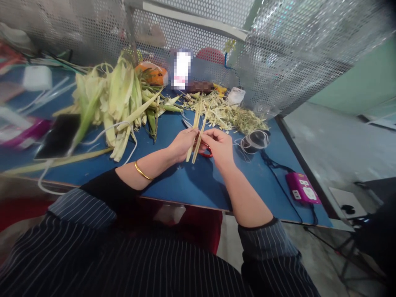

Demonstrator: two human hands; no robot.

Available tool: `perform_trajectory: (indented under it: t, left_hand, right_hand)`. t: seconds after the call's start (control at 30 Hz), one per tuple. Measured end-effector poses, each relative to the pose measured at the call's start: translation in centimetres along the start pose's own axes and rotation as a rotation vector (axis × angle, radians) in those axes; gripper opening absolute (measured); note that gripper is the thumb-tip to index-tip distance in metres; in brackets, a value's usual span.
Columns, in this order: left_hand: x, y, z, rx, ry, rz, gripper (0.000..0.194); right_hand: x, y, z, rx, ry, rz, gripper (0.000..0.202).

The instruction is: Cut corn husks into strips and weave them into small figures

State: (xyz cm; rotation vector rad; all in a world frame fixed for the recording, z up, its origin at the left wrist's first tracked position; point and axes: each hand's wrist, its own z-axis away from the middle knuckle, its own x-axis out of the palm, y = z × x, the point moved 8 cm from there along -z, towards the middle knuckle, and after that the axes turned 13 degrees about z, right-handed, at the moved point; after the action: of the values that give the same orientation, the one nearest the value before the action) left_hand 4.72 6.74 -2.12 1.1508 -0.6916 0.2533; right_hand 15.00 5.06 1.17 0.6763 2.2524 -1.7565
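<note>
My left hand [183,145] is closed on a narrow pale-yellow husk strip [197,118] that stands nearly upright, its lower end below the fingers. Close beside it, my right hand [218,147] pinches a second husk strip [203,127]. Red-handled scissors [206,154] lie behind and below the fingers, partly hidden by my hands. Beyond the hands spreads a pile of shredded husk pieces [229,113]. To the left lies a big heap of whole corn husks [114,97], pale green and yellow.
On the blue table [173,185] are a dark phone [60,136] with a white cable, a spool of thin cord [255,142] and a purple power strip [301,187]. A lit screen [182,69] and perforated metal mesh [192,31] stand behind.
</note>
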Motion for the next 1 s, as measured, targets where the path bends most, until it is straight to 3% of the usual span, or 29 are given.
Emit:
perform_trajectory:
  t: [0.8, 1.0]
  left_hand:
    - [-0.07, -0.27, 0.11, 0.013, -0.017, -0.041, 0.021]
    - [0.27, 0.35, 0.61, 0.032, -0.040, -0.143, 0.035]
  right_hand:
    - [0.11, 0.59, -0.04, 0.010, 0.046, 0.119, 0.011]
    - [-0.15, 0.54, -0.27, 0.114, 0.037, -0.091, 0.022]
